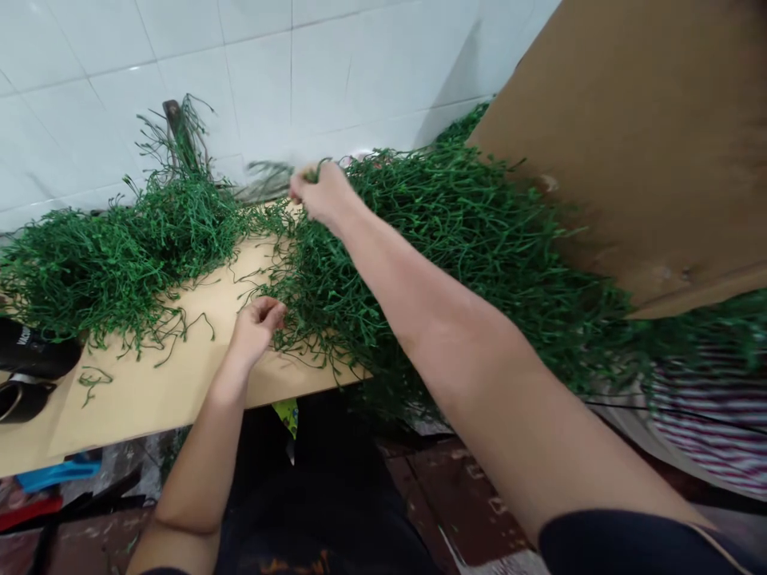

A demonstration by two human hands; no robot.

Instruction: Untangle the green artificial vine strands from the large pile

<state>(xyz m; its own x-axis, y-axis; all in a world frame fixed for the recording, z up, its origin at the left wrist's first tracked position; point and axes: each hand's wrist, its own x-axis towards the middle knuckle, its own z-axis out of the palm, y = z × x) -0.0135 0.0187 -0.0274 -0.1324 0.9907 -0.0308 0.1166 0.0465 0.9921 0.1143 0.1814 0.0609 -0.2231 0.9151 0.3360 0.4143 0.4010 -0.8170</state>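
My right hand [323, 190] is raised at the back of the board, its fingers closed on a thin green stem [268, 168] that trails off to the left, smeared by motion. Below and nearer to me, my left hand [259, 323] is closed with thumb and fingertips together; whatever it may pinch is too small to make out. A large heap of thin green stems [455, 216] with small lighter tips spreads beneath and beside my right forearm. On the left lies a second, smaller heap [120, 263], and loose strands are scattered between the two.
A tan board [197, 343] carries the stems. A large brown cardboard sheet [647, 144] leans over the right heap. At the left edge are a black cylindrical container [36, 347] and a black mug [21, 399]. White wall tiles [252, 72] rise behind; striped cloth [707, 415] shows lower right.
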